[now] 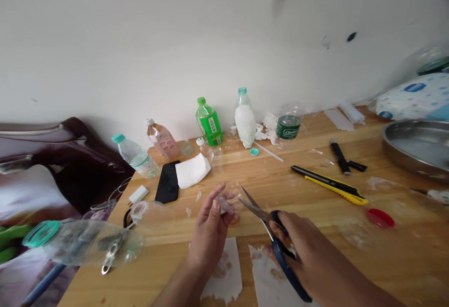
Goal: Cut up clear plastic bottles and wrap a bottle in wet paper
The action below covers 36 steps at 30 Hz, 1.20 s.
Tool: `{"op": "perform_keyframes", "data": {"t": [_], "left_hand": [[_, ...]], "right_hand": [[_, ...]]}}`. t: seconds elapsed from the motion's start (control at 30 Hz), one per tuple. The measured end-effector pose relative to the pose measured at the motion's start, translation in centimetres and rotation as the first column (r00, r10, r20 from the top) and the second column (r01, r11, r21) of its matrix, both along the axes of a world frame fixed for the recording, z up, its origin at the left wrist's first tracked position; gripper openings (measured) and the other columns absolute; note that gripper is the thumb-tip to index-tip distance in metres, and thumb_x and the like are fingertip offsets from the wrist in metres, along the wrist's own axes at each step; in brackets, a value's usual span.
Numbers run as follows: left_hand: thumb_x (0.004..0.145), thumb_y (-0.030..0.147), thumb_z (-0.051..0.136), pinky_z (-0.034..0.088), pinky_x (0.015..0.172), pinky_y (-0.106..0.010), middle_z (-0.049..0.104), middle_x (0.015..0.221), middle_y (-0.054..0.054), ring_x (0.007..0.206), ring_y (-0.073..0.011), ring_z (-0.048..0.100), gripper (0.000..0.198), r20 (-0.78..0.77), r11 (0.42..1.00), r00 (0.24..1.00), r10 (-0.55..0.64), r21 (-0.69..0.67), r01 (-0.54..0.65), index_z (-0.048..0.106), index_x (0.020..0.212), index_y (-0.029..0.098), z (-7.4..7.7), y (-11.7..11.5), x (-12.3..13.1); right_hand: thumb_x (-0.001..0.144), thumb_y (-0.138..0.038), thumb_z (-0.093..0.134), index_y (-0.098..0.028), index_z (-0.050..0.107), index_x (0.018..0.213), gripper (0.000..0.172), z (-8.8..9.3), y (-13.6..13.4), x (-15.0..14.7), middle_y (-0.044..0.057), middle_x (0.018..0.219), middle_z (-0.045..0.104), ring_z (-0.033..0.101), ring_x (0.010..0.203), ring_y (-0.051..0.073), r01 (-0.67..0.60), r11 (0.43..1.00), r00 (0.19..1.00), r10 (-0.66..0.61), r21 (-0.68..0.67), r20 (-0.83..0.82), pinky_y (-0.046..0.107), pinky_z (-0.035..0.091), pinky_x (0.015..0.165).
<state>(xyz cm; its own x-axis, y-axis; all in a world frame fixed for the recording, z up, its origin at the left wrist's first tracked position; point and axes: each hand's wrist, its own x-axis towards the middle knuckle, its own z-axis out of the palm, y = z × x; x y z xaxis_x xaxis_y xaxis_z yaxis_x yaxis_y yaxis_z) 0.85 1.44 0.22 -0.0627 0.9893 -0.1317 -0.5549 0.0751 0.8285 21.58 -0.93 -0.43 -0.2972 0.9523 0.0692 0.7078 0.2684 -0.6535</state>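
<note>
My left hand [213, 225] is closed on a small piece of clear plastic [224, 204], held up over the wooden table. In my right hand [301, 246] is a pair of scissors [261, 212] with dark blue handles, my fingers through the loops. Their blades stand apart, with the tips just right of the plastic piece; I cannot tell whether they touch it. Two stained sheets of white paper [229, 269] with torn edges lie beneath my hands. An orange ring [234, 221] shows just behind my left fingers.
A yellow utility knife [329, 185], a black marker [339, 157] and a red cap [380, 218] lie to the right, near a metal basin [403, 155]. Several bottles, including a green one [209, 122], stand along the wall. A large cut bottle [87, 241] and a phone [168, 183] lie left.
</note>
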Motion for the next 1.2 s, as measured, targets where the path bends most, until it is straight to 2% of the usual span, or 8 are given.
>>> {"op": "perform_keyframes", "data": {"t": [0.2,0.37,0.57,0.7,0.8,0.87,1.07,1.2], "left_hand": [[0.079,0.048,0.077,0.053,0.075,-0.026,0.068,0.108,-0.009,0.078,-0.0116,0.062,0.047,0.016,1.0,1.0,0.012,0.006,-0.012,0.071,0.117,0.021,-0.2,-0.1,0.1],[0.078,0.043,0.079,0.053,0.077,-0.027,0.07,0.105,-0.007,0.073,-0.01,0.064,0.041,-0.034,0.998,0.998,0.043,-0.032,-0.044,0.073,0.113,0.022,-0.2,0.0,0.1],[0.074,0.036,0.083,0.051,0.082,-0.024,0.072,0.109,-0.005,0.095,-0.0161,0.066,0.048,-0.191,1.0,0.982,-0.008,0.013,0.011,0.069,0.119,0.025,-0.6,-0.1,-0.3],[0.074,0.032,0.083,0.053,0.089,-0.028,0.067,0.126,-0.004,0.111,-0.0217,0.064,0.053,-0.289,0.998,0.956,-0.059,0.007,0.064,0.067,0.124,0.029,-0.2,-0.4,-0.1],[0.073,0.029,0.083,0.053,0.096,-0.037,0.066,0.125,-0.004,0.111,-0.0245,0.064,0.06,-0.313,0.995,0.945,-0.1,-0.022,0.098,0.063,0.13,0.03,0.1,-0.6,0.2],[0.076,0.03,0.082,0.054,0.096,-0.04,0.066,0.124,-0.005,0.108,-0.0245,0.066,0.061,-0.302,0.993,0.946,-0.115,-0.025,0.112,0.06,0.133,0.029,0.0,-0.8,0.4],[0.085,0.036,0.073,0.055,0.092,-0.038,0.068,0.125,-0.008,0.102,-0.0201,0.067,0.039,-0.135,0.996,0.988,-0.075,0.033,0.08,0.062,0.122,0.028,-0.5,-0.8,0.7],[0.083,0.032,0.076,0.054,0.095,-0.038,0.07,0.122,-0.01,0.104,-0.0201,0.068,0.045,-0.093,0.997,0.993,-0.078,-0.019,0.077,0.061,0.126,0.027,-0.2,-0.8,0.7]], "right_hand": [[0.086,-0.042,0.064,-0.022,0.057,0.094,0.022,-0.9,0.2,0.1,0.006,0.09,0.067,0.065,0.083,0.024,0.003,1.0,1.0,-0.003,-0.01,-0.014,0.035,0.053,0.073],[0.087,-0.039,0.062,-0.023,0.056,0.092,0.018,-0.4,-0.1,-0.2,0.005,0.086,0.067,0.066,0.08,0.022,0.009,1.0,1.0,-0.009,0.007,-0.01,0.033,0.052,0.072],[0.082,-0.035,0.063,-0.021,0.056,0.09,0.018,0.6,-0.3,-0.4,0.008,0.089,0.066,0.065,0.085,0.027,-0.034,0.998,0.999,0.032,0.044,0.035,0.036,0.049,0.071],[0.083,-0.034,0.062,-0.02,0.055,0.091,0.018,1.0,-0.5,-0.4,0.009,0.093,0.065,0.063,0.089,0.028,-0.039,0.998,0.998,0.041,-0.044,0.047,0.038,0.047,0.074],[0.087,-0.037,0.059,-0.021,0.053,0.089,0.018,1.2,-0.4,-0.4,0.007,0.091,0.064,0.061,0.088,0.027,-0.027,0.99,0.998,0.035,-0.138,0.057,0.038,0.045,0.075],[0.088,-0.039,0.058,-0.021,0.052,0.088,0.018,1.3,-0.4,-0.5,0.007,0.09,0.064,0.061,0.087,0.026,-0.03,0.984,0.998,0.039,-0.176,0.048,0.038,0.044,0.075],[0.09,-0.04,0.057,-0.021,0.052,0.088,0.019,1.4,-0.6,-1.1,0.007,0.091,0.064,0.06,0.089,0.027,-0.058,0.98,0.998,0.063,-0.189,0.021,0.039,0.043,0.078],[0.09,-0.035,0.055,-0.022,0.052,0.088,0.014,1.3,-0.7,-1.2,0.006,0.089,0.064,0.06,0.086,0.026,-0.059,0.979,0.997,0.067,-0.197,0.037,0.038,0.043,0.076]]}}
